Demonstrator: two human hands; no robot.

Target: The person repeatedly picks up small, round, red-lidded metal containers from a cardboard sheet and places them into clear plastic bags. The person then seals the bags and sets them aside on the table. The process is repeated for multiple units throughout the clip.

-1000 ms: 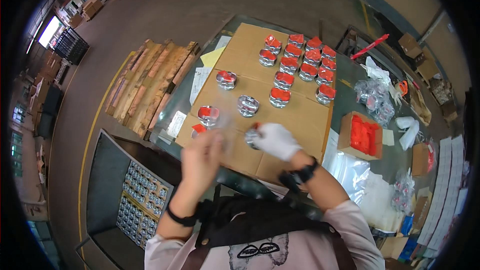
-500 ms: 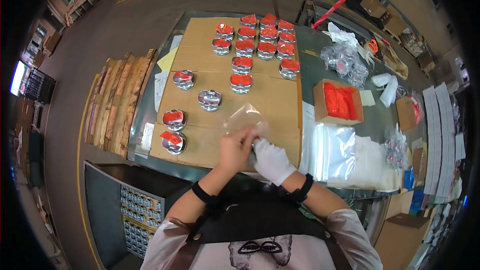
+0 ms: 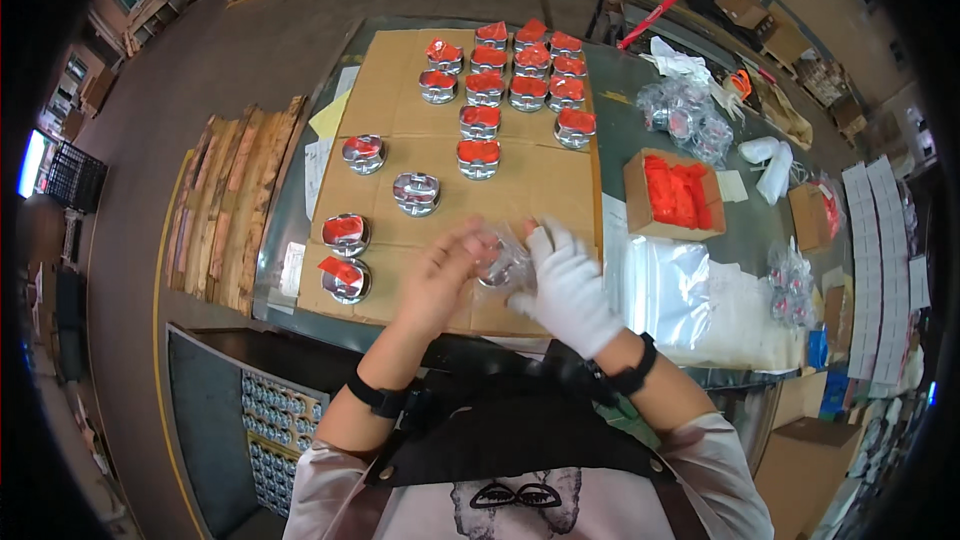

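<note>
Between my hands, above the cardboard's near edge, is a silvery metal piston in a clear plastic bag (image 3: 504,266). My bare left hand (image 3: 440,272) has its fingers closed on the bag's left side, slightly blurred. On the other side my right hand (image 3: 574,290), in a white glove, holds the bag with thumb and fingers bent around it. Beyond them stands a piston without a red packet on top (image 3: 416,195). Two pistons topped with red packets, one farther (image 3: 346,234) and one nearer (image 3: 345,280), stand left of my left hand.
Several red-topped pistons (image 3: 484,90) stand in rows on the cardboard sheet (image 3: 385,125). To the right are a carton of red packets (image 3: 676,230), a stack of clear bags (image 3: 670,290) and bagged pistons (image 3: 685,120). A wooden pallet (image 3: 235,205) lies left of the table.
My hands have moved apart to either side of the bagged piston, the right one shifting rightward and up. The bag, spread out above my hands before, is now gathered around the piston.
</note>
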